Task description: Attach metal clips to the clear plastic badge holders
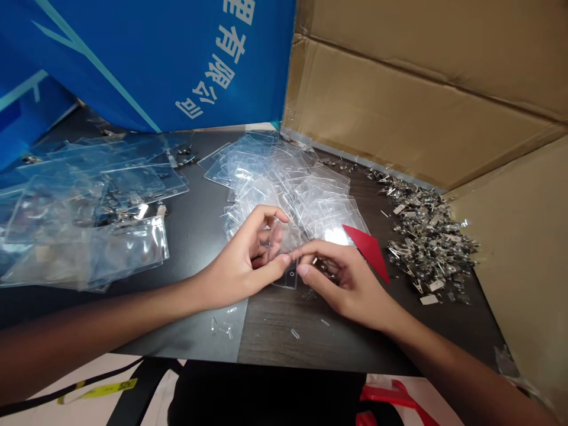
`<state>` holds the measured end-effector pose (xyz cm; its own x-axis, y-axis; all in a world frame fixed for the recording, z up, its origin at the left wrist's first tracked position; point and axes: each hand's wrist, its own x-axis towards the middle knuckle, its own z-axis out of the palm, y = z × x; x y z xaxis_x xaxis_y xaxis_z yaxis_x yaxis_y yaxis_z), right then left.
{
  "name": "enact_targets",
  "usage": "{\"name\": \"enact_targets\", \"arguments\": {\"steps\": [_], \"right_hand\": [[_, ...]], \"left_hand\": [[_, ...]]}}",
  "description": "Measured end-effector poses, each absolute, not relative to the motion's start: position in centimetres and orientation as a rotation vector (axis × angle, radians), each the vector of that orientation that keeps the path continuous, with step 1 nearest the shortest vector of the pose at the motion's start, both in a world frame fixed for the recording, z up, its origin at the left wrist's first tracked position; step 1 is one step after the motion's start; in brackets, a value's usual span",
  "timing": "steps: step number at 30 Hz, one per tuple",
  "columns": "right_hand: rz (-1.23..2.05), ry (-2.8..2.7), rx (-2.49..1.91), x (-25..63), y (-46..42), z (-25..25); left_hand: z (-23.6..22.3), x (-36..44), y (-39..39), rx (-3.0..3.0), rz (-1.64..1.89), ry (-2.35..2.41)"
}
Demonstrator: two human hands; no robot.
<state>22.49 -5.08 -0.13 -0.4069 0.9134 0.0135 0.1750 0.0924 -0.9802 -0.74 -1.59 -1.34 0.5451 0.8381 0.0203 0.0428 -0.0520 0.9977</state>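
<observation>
1. Over the dark wood tabletop (284,340), a clear plastic badge holder (286,251) sits upright, slightly tilted, between both hands, a small punched hole at its lower end.
2. Left hand (235,263) pinches the holder's edge between thumb and curled fingers.
3. Right hand (344,287) pinches a small metal clip (320,264) against the holder.
4. Stacked holders (284,183) lie behind; loose metal clips (428,242) lie rightward, beside a red card (368,251).
</observation>
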Motion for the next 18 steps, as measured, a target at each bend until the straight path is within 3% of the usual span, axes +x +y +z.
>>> {"name": "enact_targets", "arguments": {"steps": [5,18], "right_hand": [[1.664,-1.289,-0.954,23.0,-3.9,-1.0],[1.551,-1.249,-0.995,23.1,-4.1,-1.2]], "left_hand": [[-1.7,-0.8,-1.4,1.517,0.841,0.690],[-2.3,-0.5,-0.8,1.486,0.910,0.587]]}}
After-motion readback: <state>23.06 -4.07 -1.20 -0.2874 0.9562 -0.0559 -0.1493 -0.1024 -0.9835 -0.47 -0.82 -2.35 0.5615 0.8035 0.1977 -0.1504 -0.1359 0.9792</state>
